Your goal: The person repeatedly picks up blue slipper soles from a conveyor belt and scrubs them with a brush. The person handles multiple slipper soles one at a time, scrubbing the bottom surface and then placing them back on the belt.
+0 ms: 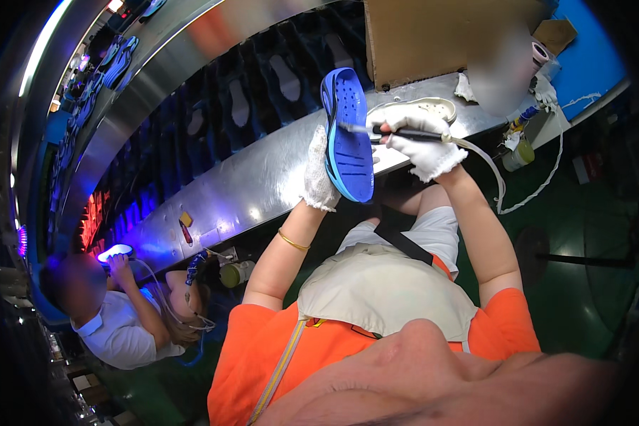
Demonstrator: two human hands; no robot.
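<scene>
A blue shoe sole [351,150], dotted with small holes and grooves, stands tilted in front of me with a darker left side. My left hand [318,174], in a white knit glove, is closed around its left edge from behind. In my gloved right hand [427,145] is a black-handled brush [415,133] whose pale tip reaches the sole's inner face. A pale hose [491,162] runs from the back of the brush's handle. Beside that hand, on the metal bench, lies a cream shoe sole [437,108] with holes.
Behind the metal ledge [241,184] runs a dark conveyor carrying several soles. A cardboard sheet [419,42] stands at the back. A jar [520,155] hangs at right. On the left, another person [124,319] handles a lit sole; a yellow-and-red tool [186,227] lies nearby.
</scene>
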